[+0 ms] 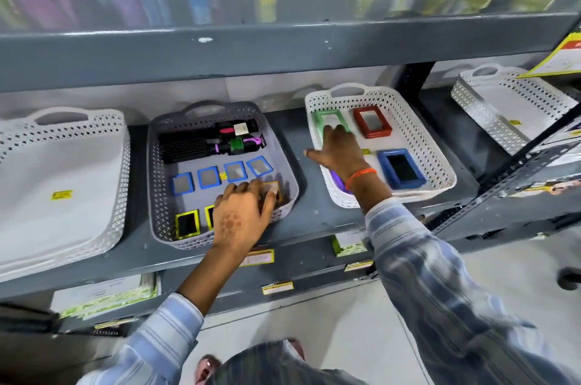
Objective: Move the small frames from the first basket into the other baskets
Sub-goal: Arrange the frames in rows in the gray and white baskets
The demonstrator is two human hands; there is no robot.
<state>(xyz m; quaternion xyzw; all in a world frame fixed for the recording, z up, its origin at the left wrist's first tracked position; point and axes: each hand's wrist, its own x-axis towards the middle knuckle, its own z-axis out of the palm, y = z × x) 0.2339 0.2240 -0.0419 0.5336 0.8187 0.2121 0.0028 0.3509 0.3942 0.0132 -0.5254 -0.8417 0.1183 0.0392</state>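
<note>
A grey basket point(153, 196) on the middle shelf holds several small blue frames point(208, 177) in a row and small yellow frames point(187, 224) at its front. My left hand point(242, 211) is inside it at the front right, fingers curled over a small yellow frame point(271, 187). To the right, a white basket point(440, 161) holds a green frame point(327, 116), a red frame point(372, 122), a blue frame point(401, 169) and a purple frame point(338, 181) partly hidden under my wrist. My right hand point(341, 148) lies flat in it, fingers spread, fingertips on the green frame.
Black hairbrushes point(188, 148) fill the back of the grey basket. A white basket point(121, 164) stands at the left and another point(503, 108) at the far right behind a shelf post point(408, 82). The upper shelf edge point(283, 48) overhangs, with coloured bottles above.
</note>
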